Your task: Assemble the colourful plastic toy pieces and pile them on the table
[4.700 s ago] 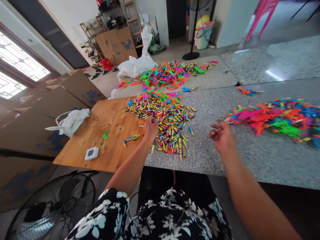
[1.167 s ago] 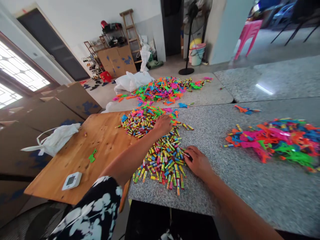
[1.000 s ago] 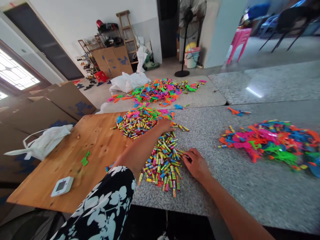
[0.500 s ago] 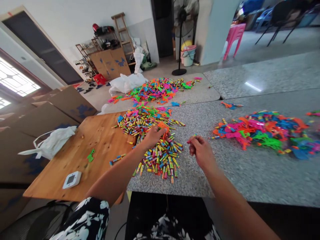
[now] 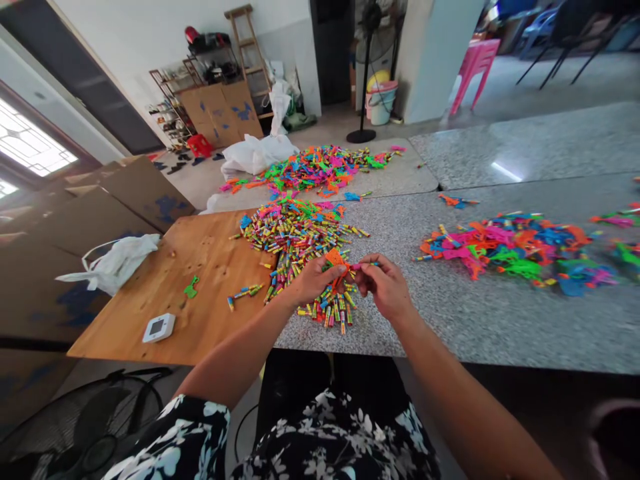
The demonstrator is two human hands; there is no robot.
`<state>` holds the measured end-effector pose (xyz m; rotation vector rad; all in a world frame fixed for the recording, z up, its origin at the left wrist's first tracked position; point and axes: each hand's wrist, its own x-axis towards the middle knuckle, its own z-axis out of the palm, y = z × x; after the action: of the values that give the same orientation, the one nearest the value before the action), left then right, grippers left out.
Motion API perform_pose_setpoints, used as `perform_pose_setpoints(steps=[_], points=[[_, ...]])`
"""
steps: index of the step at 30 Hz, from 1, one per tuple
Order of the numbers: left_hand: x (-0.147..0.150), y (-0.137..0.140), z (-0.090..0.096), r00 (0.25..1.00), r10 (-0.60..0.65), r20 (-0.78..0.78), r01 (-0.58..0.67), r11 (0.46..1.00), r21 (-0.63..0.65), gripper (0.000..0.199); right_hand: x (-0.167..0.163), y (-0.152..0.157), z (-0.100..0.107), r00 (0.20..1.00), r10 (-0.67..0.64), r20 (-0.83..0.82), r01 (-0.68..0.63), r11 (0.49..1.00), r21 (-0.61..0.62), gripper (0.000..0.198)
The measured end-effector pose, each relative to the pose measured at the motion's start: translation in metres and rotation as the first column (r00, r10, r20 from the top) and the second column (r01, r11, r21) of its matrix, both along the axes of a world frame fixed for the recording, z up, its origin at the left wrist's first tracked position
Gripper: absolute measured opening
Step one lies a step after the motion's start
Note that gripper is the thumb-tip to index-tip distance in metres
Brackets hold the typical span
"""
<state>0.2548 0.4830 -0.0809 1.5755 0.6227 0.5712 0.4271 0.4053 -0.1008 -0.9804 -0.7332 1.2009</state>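
Note:
My left hand (image 5: 314, 280) is closed around an orange plastic toy piece (image 5: 335, 257) with a perforated flat part. Close beside it, my right hand (image 5: 385, 285) pinches a small tube (image 5: 361, 266) with a pink end. The tube's tip meets the orange piece between my fingertips; whether they are joined is hidden. Under and behind my hands spreads a heap of small printed tubes (image 5: 295, 230), mostly yellow, red and blue. To the right lies a pile of bright plastic toy pieces (image 5: 517, 243), some with tubes on them.
A wooden board (image 5: 225, 247) on the left bears a green toy piece (image 5: 191, 287), a white timer (image 5: 159, 328) and a white plastic bag (image 5: 117, 263). Another colourful heap (image 5: 320, 167) lies at the back of the granite table (image 5: 400, 220). Cardboard boxes (image 5: 125, 213) stand far left.
My right hand has moved left with the tube, bringing it to the orange piece in my left hand. The view has shifted slightly.

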Motion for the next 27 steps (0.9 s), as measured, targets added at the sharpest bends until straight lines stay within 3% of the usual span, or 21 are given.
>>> perform_pose_setpoints(steps=[9, 16, 19, 22, 24, 25, 27], points=[[-0.008, -0.004, 0.007, 0.993, -0.054, -0.106, 0.068, 0.989, 0.130, 0.046, 0.001, -0.003, 0.009, 0.994, 0.000, 0.107, 0.004, 0.999, -0.034, 0.024], [-0.011, 0.001, 0.017, 0.946, -0.265, -0.187, 0.284, 0.955, 0.082, 0.046, 0.008, -0.005, 0.016, 0.935, 0.129, 0.329, -0.143, 0.990, 0.019, 0.020], [-0.007, 0.003, 0.013, 0.909, -0.370, -0.192, 0.381, 0.924, 0.023, 0.047, 0.008, -0.004, 0.009, 0.942, 0.118, 0.314, -0.138, 0.989, 0.044, 0.020], [0.004, 0.018, -0.002, 0.872, -0.388, -0.299, 0.415, 0.909, 0.031, 0.042, 0.025, 0.001, -0.005, 0.930, 0.132, 0.342, -0.127, 0.991, -0.039, 0.019], [0.016, 0.045, -0.012, 0.870, -0.300, -0.391, 0.364, 0.926, 0.098, 0.049, 0.053, 0.005, -0.015, 0.914, 0.050, 0.403, 0.010, 0.989, -0.144, 0.019], [0.023, 0.064, -0.017, 0.873, -0.225, -0.433, 0.317, 0.936, 0.152, 0.054, 0.071, 0.007, -0.021, 0.904, -0.063, 0.422, 0.147, 0.974, -0.169, 0.019], [0.041, 0.110, -0.023, 0.855, -0.018, -0.519, 0.208, 0.928, 0.310, 0.056, 0.111, 0.010, -0.031, 0.844, -0.397, 0.361, 0.471, 0.871, -0.144, 0.021]])
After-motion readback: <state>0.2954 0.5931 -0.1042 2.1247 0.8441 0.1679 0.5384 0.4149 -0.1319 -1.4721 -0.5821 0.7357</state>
